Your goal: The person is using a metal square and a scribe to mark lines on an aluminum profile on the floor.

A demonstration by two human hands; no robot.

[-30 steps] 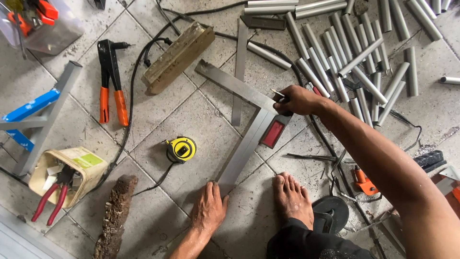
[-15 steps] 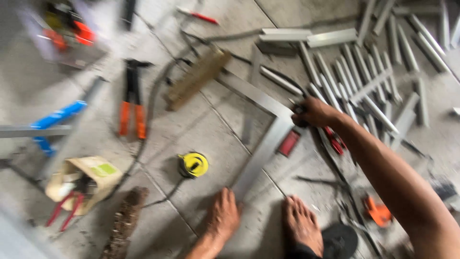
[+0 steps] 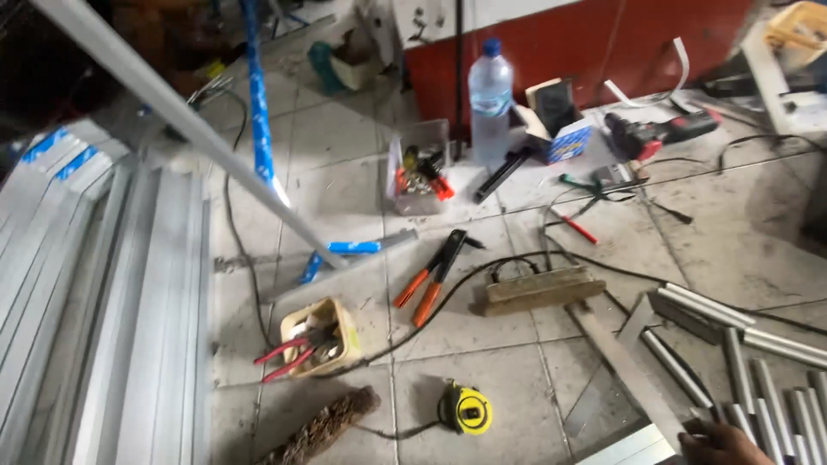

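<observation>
Only one hand [image 3: 722, 443] shows, at the bottom right corner, and just its knuckles and the tops of its fingers [image 3: 702, 437] are in frame; which hand it is and whether the fingers are spread, pressed together or pinching anything cannot be told, since most of it is cut off by the picture's edge. The fingers rest against the near end of a flat grey metal bar [image 3: 624, 366] that runs away from them up and to the left across the tiled floor [image 3: 758, 232]. Just right of the fingers lies a row of short silvery tubes [image 3: 762, 379]. Well to the left of the fingers sits a yellow tape measure [image 3: 466, 408], and farther left again a rough brown brush [image 3: 319, 428]. Beyond those, up and left of the fingers, stands a small cardboard box [image 3: 317, 334] with red-handled pliers [image 3: 284, 357] poking out. Farther from the fingers, past the bar's far end, lies a wooden block [image 3: 538, 288], with orange-handled cutters [image 3: 431, 275] to its left. Long pale aluminium profiles [image 3: 112, 327] fill the far left. Farthest from the fingers stand a clear plastic water bottle [image 3: 490, 99], an open blue-and-white carton [image 3: 558, 129] and a red power tool [image 3: 655, 133] by the red wall [image 3: 603, 39].
</observation>
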